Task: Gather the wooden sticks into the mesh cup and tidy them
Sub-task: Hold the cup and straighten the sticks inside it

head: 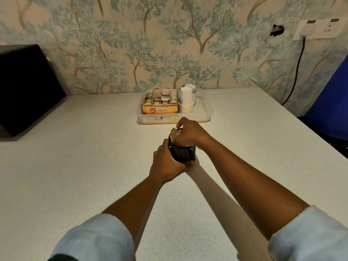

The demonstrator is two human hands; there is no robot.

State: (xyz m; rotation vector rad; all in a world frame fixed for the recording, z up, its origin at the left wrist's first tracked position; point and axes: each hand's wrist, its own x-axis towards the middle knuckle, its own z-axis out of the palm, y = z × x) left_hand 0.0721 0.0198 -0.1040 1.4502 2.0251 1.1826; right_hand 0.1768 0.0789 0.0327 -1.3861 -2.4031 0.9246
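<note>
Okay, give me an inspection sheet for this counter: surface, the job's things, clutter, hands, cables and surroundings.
Surface: pale speckled counter, no loose sticks seen on it.
Job's things: black mesh cup tilted, holding a bundle of wooden sticks.
Clutter: clear tray behind the cup, with a ginger tea box, sachets and stacked paper cups.
Hands: left hand grips the cup's side; right hand is curled over the sticks at the rim.
Cables: black cable hangs from a wall socket.
Surroundings: tree-patterned wallpaper, black box at left, blue object at right.
</note>
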